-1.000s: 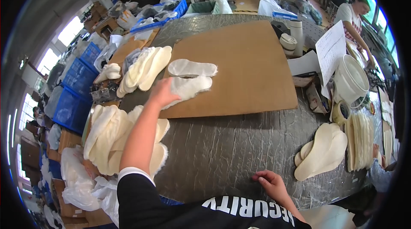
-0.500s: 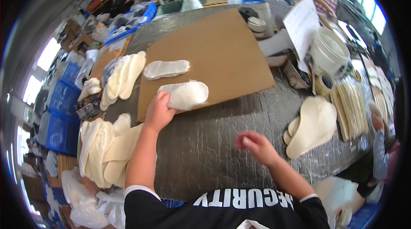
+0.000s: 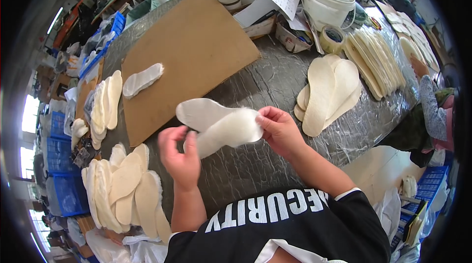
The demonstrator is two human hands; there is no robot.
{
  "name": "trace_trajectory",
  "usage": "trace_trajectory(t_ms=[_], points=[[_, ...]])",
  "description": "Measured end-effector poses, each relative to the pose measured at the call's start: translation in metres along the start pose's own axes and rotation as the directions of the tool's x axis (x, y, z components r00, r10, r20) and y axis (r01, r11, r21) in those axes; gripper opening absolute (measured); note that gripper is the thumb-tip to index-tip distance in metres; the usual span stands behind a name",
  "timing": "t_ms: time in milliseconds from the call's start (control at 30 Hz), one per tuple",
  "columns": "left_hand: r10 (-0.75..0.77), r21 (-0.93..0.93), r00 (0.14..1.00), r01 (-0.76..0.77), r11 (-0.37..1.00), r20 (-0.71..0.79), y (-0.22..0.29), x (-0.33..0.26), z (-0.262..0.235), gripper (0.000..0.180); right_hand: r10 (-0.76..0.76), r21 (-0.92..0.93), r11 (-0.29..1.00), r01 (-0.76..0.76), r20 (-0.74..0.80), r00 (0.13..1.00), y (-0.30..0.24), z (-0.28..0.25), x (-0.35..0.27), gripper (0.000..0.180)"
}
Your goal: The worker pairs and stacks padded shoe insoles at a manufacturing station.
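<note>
**Fleece insole held above the bench in both hands**

I hold 1 white fleece insole (image 3: 219, 125) in the air above the grey bench (image 3: 275, 78), just in front of my chest. My right hand (image 3: 281, 130) pinches the insole's end at 3 o'clock, thumb on top and fingers curled beneath. My left hand (image 3: 181, 154) grips the lower edge at 8 o'clock, fingers closed on the fleece; this hand is slightly blurred. The insole lies tilted, with the smooth end pointing to 10 o'clock and the fluffy face toward me.

At 12 o'clock from the insole, a brown cardboard sheet (image 3: 196, 51) lies flat on the bench. 1 further fleece insole (image 3: 142, 79) rests on its corner at 10 o'clock, well apart from my hands.

At 9 o'clock, a stack of cream insoles (image 3: 105, 105) sits at the bench edge. At 7 o'clock, a second fanned pile of insoles (image 3: 125, 189) lies near my left forearm. At 2 o'clock, a pile of larger flat insoles (image 3: 329, 91) rests on the bench, with a row of insoles on edge (image 3: 376, 59) beyond it. A white bucket (image 3: 327, 0) and a roll of tape (image 3: 333, 37) stand at 1 o'clock. Blue crates (image 3: 61, 164) sit beside the bench at 9 o'clock.
</note>
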State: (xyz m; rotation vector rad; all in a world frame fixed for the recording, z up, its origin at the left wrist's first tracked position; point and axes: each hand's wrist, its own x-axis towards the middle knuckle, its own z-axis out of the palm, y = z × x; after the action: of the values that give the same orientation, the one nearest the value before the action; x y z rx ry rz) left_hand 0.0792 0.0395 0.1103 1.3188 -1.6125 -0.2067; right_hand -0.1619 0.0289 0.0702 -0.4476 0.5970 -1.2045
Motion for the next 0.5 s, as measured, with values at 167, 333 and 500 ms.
trace_trajectory(t_ms=[167, 333, 500], points=[[0.242, -0.023, 0.916, -0.247, 0.969, 0.319, 0.077, 0.006, 0.003, 0.035, 0.01, -0.062, 0.998, -0.001, 0.145, 0.989, 0.0, 0.027, -0.016, 0.007], [0.133, -0.022, 0.929, -0.133, 0.991, 0.346, 0.076, -0.005, 0.001, 0.029, -0.001, -0.05, 0.999, 0.012, 0.225, 0.974, 0.002, 0.028, -0.024, 0.007], [0.127, -0.106, 0.929, -0.096, 0.99, 0.347, 0.074, -0.01, 0.004, 0.019, -0.03, -0.117, 0.992, 0.055, 0.206, 0.978, 0.005, 0.031, -0.03, 0.005]])
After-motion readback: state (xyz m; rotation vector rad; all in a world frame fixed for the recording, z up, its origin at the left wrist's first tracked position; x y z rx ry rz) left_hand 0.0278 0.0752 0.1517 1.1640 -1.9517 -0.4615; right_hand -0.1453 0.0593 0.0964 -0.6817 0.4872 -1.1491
